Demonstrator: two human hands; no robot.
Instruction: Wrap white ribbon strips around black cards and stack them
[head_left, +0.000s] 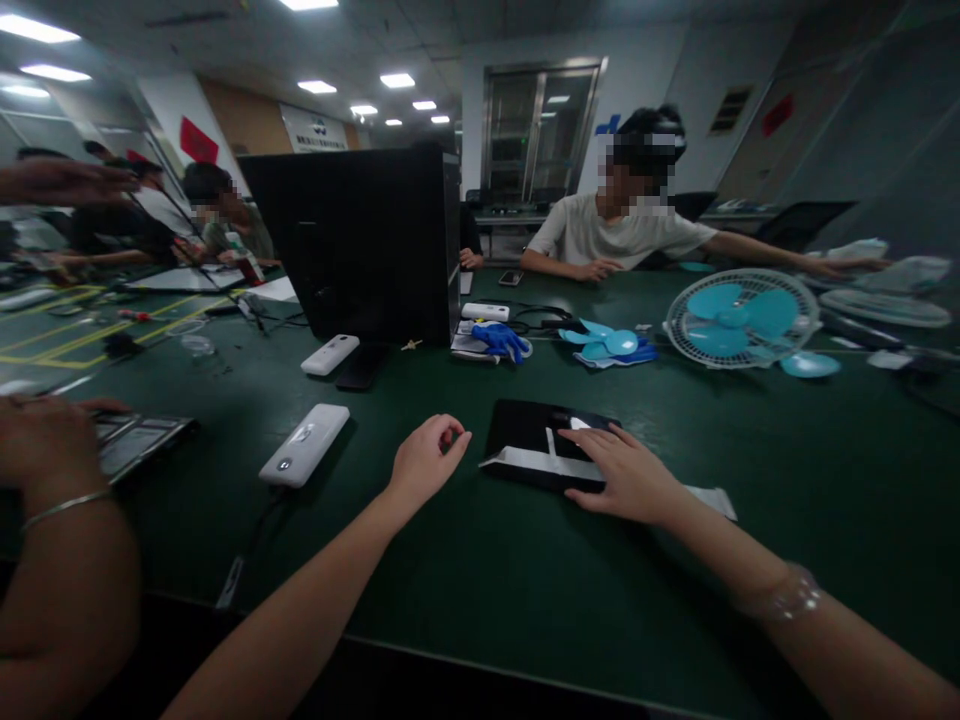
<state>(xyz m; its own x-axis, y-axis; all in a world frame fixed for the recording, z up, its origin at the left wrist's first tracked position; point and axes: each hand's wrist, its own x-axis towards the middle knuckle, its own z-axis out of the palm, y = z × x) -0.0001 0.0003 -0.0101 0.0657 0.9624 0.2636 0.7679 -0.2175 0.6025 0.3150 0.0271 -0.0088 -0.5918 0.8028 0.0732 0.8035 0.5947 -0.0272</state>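
Observation:
A flat black rectangular piece (514, 425) lies on the green table, with white tape-like strips (525, 459) across it. What kind of thing it is I cannot tell. My right hand (619, 470) rests on its right part with fingers stretched out, hiding some of it. Beyond that wrist a white strip end (712, 500) sticks out. Just left of the black piece, apart from it, my left hand (429, 455) hovers with its fingers loosely curled in and nothing visible in them.
Left of my hands lies a white power bank (306, 445) with a cable; another (330, 355) sits by the large black computer case (352, 250). Blue gloves (501, 342), blue fan blades (600, 340) and a round fan (739, 318) stand farther back. A co-worker's arm (71, 560) is close at left.

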